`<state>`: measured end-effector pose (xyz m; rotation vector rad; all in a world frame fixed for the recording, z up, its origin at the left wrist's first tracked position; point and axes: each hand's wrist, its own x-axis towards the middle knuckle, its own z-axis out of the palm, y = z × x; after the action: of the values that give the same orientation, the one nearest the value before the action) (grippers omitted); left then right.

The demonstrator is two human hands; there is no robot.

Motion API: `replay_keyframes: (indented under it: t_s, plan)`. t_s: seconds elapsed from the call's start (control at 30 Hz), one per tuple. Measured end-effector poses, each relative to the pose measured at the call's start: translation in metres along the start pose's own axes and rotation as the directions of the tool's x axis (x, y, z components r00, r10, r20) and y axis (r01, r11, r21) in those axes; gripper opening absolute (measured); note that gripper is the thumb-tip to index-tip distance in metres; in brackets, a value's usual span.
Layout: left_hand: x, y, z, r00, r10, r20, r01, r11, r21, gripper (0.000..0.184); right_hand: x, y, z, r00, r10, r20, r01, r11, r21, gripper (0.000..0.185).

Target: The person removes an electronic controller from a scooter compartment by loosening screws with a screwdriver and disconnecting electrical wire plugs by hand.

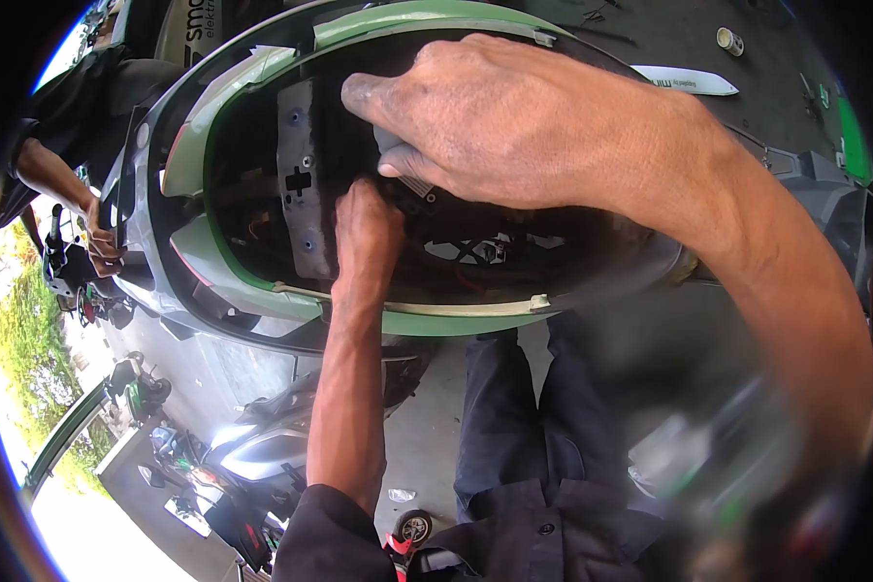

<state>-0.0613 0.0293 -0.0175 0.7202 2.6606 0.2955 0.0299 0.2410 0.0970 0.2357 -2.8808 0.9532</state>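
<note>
Workshop floor [427, 436] surrounds the vehicle; foliage [15, 339] shows outdoors at the left edge. A co-worker's hand [104, 238] touches the grey tail frame [144, 262]. Next to the right, green body panels [436, 325] border the open compartment [242, 145], located at upper centre, in front of the wearer.

Status, as judged from this view: panels fitted, bracket [306, 215] seated across the cavity, interior exposed — work inside appears unfinished, with the opening uncovered. Whether any fastener remains loose cannot be determined.

The left hand [364, 228] is inside, beside the bracket, fingers curled together; what they grip, if anything, is hidden. The right hand [495, 116] reaches over from the right, index finger extended and thumb apart below it — the other fingers cannot be read. Farther right, a white strip [684, 80] and a can [730, 42] lie on the floor.
</note>
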Motion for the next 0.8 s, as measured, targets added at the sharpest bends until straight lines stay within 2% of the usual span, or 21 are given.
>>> replay_keyframes:
  t_s: [0.13, 0.17, 0.2, 0.23, 0.3, 0.4, 0.47, 0.53, 0.6, 0.77, 0.8]
  plan:
    - [-0.007, -0.007, 0.009, 0.995, 0.072, -0.074, -0.079, 0.992, -0.102, 0.028, 0.010, 0.000, -0.003, 0.999, -0.013, 0.033, 0.014, 0.999, -0.036, 0.030]
    - [-0.006, -0.005, 0.008, 0.992, 0.087, -0.092, -0.098, 0.988, -0.117, 0.029, 0.010, 0.004, 0.001, 0.997, -0.064, -0.038, 0.063, 0.998, -0.030, 0.029]
    - [-0.004, -0.003, 0.008, 0.996, 0.050, -0.078, -0.063, 0.981, -0.184, 0.028, 0.013, 0.001, -0.004, 1.000, -0.025, -0.004, 0.025, 0.998, -0.062, 0.029]
    - [-0.004, -0.003, 0.008, 1.000, 0.004, -0.019, -0.007, 0.987, -0.159, 0.030, 0.013, -0.003, -0.007, 0.999, 0.019, 0.037, -0.016, 0.996, -0.086, 0.028]
    - [-0.006, -0.005, 0.014, 0.997, 0.013, -0.070, -0.024, 0.987, -0.157, 0.031, 0.015, -0.004, -0.011, 0.998, -0.015, 0.068, 0.021, 0.996, -0.087, 0.027]
    - [-0.010, 0.000, 0.008, 0.998, -0.016, -0.055, 0.004, 0.977, -0.214, 0.035, 0.018, -0.010, -0.014, 0.993, -0.032, 0.111, 0.038, 0.998, -0.054, 0.025]
    - [-0.012, 0.009, -0.002, 0.996, -0.067, -0.055, 0.044, 0.937, -0.348, 0.040, 0.022, -0.013, -0.017, 0.985, -0.028, 0.171, 0.031, 0.999, -0.016, 0.030]
    - [-0.014, 0.011, -0.003, 0.994, -0.076, -0.083, 0.032, 0.896, -0.442, 0.049, 0.016, -0.007, -0.012, 0.993, -0.105, 0.061, 0.109, 0.992, -0.065, 0.029]
    - [-0.009, 0.007, 0.004, 0.991, -0.101, -0.092, 0.054, 0.906, -0.419, 0.047, 0.011, 0.000, -0.006, 0.985, -0.173, 0.000, 0.172, 0.978, -0.121, 0.036]
    - [-0.007, 0.001, 0.007, 0.994, -0.069, -0.082, 0.024, 0.890, -0.456, 0.040, 0.007, -0.023, -0.008, 0.986, -0.087, 0.143, 0.115, 0.972, -0.206, 0.036]
    - [-0.008, 0.002, 0.007, 0.994, -0.072, -0.086, 0.025, 0.889, -0.457, 0.039, 0.009, -0.029, -0.008, 0.983, -0.018, 0.183, 0.056, 0.976, -0.208, 0.035]
